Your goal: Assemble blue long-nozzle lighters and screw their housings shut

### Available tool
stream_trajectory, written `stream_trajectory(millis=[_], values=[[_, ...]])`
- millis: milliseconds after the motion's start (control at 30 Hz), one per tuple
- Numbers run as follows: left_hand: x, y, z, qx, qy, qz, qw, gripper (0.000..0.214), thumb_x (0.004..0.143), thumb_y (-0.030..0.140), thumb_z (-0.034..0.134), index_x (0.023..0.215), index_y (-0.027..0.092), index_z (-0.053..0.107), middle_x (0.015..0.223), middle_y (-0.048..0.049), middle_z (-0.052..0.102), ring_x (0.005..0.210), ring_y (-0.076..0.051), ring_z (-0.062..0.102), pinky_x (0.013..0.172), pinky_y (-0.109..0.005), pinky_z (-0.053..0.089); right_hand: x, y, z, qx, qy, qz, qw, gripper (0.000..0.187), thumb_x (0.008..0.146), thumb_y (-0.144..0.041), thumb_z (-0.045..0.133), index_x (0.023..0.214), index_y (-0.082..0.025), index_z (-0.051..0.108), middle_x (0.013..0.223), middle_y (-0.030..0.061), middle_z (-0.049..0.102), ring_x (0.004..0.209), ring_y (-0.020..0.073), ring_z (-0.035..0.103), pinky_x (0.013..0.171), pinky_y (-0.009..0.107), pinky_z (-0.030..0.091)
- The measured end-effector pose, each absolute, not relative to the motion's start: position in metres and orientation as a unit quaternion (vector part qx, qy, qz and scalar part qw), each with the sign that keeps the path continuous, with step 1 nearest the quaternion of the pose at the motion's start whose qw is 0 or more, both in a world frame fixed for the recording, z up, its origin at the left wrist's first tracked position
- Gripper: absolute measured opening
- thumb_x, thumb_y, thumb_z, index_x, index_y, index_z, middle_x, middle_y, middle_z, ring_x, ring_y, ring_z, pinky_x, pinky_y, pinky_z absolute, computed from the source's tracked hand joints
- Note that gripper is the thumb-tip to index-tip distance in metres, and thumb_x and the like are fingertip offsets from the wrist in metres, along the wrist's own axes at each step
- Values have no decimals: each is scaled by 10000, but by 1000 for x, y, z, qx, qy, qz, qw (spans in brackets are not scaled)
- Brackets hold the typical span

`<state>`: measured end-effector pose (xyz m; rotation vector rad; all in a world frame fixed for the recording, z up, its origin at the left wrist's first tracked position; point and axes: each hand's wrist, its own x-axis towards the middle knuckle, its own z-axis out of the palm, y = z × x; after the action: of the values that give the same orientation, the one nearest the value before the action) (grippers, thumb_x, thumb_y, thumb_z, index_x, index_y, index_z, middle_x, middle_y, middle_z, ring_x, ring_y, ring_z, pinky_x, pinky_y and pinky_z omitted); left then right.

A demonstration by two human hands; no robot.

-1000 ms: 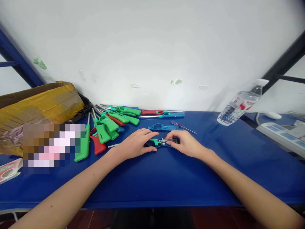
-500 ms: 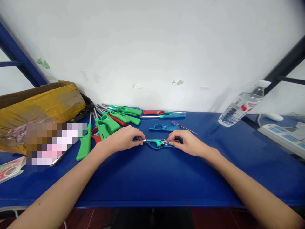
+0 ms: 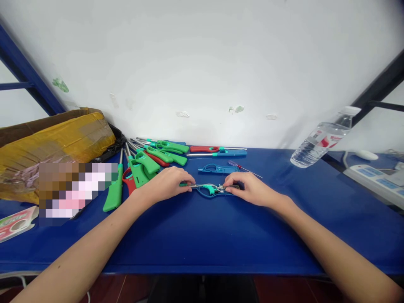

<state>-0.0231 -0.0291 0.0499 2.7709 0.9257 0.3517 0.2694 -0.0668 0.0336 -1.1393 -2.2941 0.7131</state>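
An opened blue lighter (image 3: pixel 211 194), the long-nosed gas kind, lies on the blue table with its teal trigger and inner parts exposed. My left hand (image 3: pixel 170 183) is closed in a pinch on its metal tube end. At the other end, my right hand (image 3: pixel 251 188) is also closed, thumb and fingertips pinching near the metal valve parts; the palm hides some of the handle. Just behind them rests the loose blue half shell (image 3: pixel 217 169) of a lighter. A screwdriver (image 3: pixel 244 169) with a purple handle lies beside that shell, its shaft pointing right.
Several green lighters (image 3: pixel 143 162) and some red ones are heaped at the left. Two more, a red lighter (image 3: pixel 203 149) and a blue one, lie near the wall. A taped carton (image 3: pixel 57 143) stands far left. A water bottle (image 3: pixel 320 141) and a power strip (image 3: pixel 372 179) are at the right.
The view has shifted very slightly. Both hands stay on the opened lighter, with the left fingertips a touch farther right.
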Motion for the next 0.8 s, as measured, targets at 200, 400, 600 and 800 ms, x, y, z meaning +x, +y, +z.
stream_trajectory(millis=[200, 400, 600, 800], values=[[-23, -28, 48, 927, 330, 133, 118, 187, 844, 257, 678, 1020, 213, 634, 852, 16, 712, 773, -149, 659, 687, -235, 452, 270, -66, 32, -419, -837, 257, 240, 136, 882, -306, 576, 867, -196, 655, 922, 62, 717, 795, 186, 651, 705, 324, 506], [-25, -27, 48, 948, 270, 136, 96, 127, 877, 220, 642, 955, 204, 740, 916, -29, 735, 854, -170, 660, 770, -258, 483, 269, -67, 33, -420, -838, 256, 238, 111, 883, -279, 577, 862, -197, 650, 927, 55, 717, 799, 179, 655, 706, 314, 506], [-24, -28, 46, 959, 246, 137, 45, 185, 927, 251, 572, 964, 211, 750, 910, -47, 733, 833, -174, 660, 760, -279, 496, 269, -67, 34, -418, -835, 262, 242, 122, 882, -290, 583, 858, -198, 659, 938, 58, 718, 810, 183, 657, 708, 319, 510], [-25, -29, 47, 967, 226, 117, 32, 202, 936, 243, 552, 1002, 238, 743, 964, -43, 732, 863, -177, 655, 799, -295, 484, 269, -67, 34, -416, -838, 259, 239, 141, 888, -309, 577, 859, -201, 662, 927, 59, 719, 797, 182, 653, 691, 314, 508]])
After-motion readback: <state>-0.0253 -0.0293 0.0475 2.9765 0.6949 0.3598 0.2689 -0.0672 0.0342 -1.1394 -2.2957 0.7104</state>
